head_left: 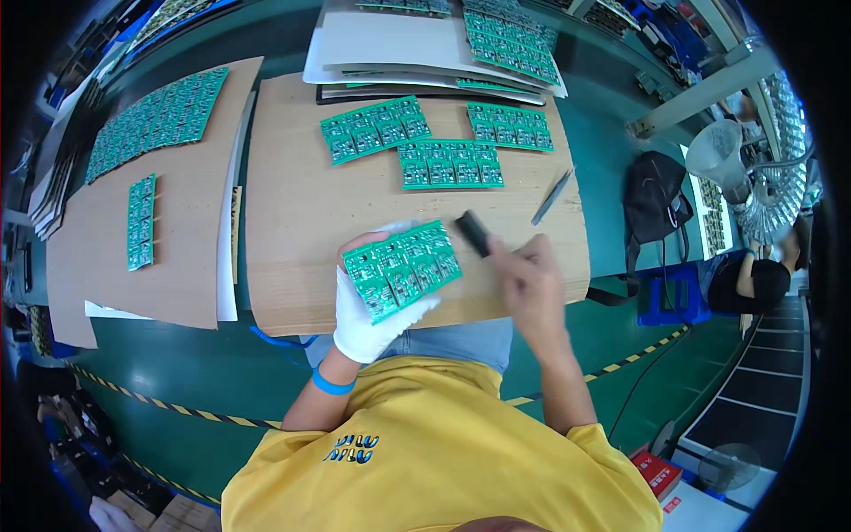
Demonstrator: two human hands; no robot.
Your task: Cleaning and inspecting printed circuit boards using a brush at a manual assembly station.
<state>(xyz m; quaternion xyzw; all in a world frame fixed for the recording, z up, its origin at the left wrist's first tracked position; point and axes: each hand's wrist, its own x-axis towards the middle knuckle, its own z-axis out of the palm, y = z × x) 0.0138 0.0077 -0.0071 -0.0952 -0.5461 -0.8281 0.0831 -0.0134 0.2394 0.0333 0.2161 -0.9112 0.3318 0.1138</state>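
Observation:
My left hand (pixel 362 330), in a white glove with a blue band at the wrist, grips a green circuit board panel (pixel 403 269) from below and the left, tilted with its parts facing up. My bare right hand (pixel 529 284) is closed round a black brush (pixel 472 233), which is blurred and held just right of the panel, apart from it. Beyond them on the cardboard lie three similar panels: a left one (pixel 375 129), a middle one (pixel 450 165) and a right one (pixel 511 127). Tweezers (pixel 551 197) rest near the right edge of the cardboard.
The cardboard sheet (pixel 292 213) covers the bench before me. Stacked boards with white sheets (pixel 390 49) stand at its far side. On the left, another cardboard (pixel 186 230) bears more panels (pixel 160 124). A black bag (pixel 656 199) and an extraction hose (pixel 780 208) are at right.

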